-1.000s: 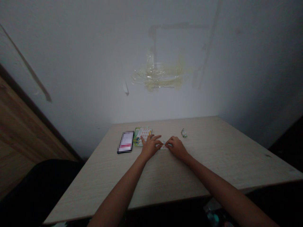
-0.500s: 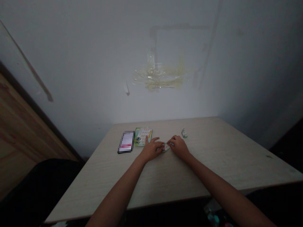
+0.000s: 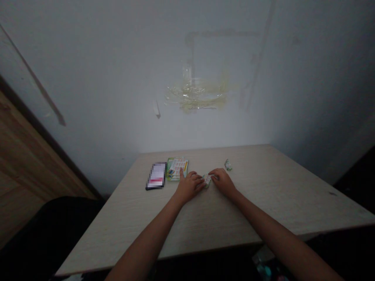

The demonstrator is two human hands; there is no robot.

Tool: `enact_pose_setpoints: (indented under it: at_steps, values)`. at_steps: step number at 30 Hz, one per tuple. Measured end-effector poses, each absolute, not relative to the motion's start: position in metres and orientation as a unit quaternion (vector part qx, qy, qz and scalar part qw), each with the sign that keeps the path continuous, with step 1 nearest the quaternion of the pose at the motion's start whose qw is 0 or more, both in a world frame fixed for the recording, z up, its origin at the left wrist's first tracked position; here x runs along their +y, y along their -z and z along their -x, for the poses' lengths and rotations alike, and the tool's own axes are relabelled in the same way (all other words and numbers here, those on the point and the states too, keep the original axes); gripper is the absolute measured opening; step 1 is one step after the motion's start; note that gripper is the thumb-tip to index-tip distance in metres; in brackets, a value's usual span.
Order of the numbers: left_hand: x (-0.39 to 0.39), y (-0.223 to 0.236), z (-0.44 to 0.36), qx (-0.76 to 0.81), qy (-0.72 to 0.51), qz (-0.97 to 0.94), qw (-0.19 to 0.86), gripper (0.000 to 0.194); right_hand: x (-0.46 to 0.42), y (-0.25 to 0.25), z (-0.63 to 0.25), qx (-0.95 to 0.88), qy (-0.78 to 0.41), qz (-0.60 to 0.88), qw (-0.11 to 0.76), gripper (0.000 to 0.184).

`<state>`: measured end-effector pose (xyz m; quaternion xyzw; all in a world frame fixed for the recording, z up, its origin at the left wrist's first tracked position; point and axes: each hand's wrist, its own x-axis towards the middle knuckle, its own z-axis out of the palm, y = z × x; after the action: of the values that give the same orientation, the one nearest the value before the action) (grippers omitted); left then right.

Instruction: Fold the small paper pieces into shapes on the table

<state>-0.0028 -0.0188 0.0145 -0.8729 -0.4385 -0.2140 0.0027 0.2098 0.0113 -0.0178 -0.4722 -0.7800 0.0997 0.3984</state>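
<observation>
From my end of the feed, the biggest thing past both hands is the pale wall (image 3: 117, 97), and in front of it the wood-grain surface (image 3: 278, 179) runs under everything I care about. Two bare hands rest low on it, palms down. The left hand (image 3: 189, 187) has its fingers loosely spread, the outermost one raised towards the pile behind it; its inner fingertips lie at the near-left edge of the work. The right hand (image 3: 224, 181) is bent, with thumb and forefinger drawn in towards the opposite edge; I can't make out whether either hand truly pinches. Left of and just beyond the left hand sits a pile of green-edged printed sheets (image 3: 177, 168), and farther out on that same side lies a smartphone (image 3: 156, 177) with its lit screen blurred out. What matters most to me is the small printed slip (image 3: 207, 180) in the gap between the two hands: directly right of the left fingertips, directly left of the right ones. The left hand looks slightly nearer. Its visible part slants, but covered edges leave its long axis unclear. Just beyond the right knuckles lies a crumpled green-and-white scrap (image 3: 228, 165).
</observation>
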Motion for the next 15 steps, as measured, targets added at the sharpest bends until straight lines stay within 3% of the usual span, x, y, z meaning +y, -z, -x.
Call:
enact_pose_setpoints:
  at_steps: [10,15]
  values:
    - [-0.017,-0.006,0.001,-0.449,0.234,0.862,0.029,0.028,0.000,0.011,-0.203,-0.765,-0.194,0.448,0.420,0.011]
    - [-0.016,-0.005,0.001,-0.453,0.237,0.859,0.017,0.027,-0.003,0.007,-0.202,-0.784,-0.184,0.435,0.404,0.010]
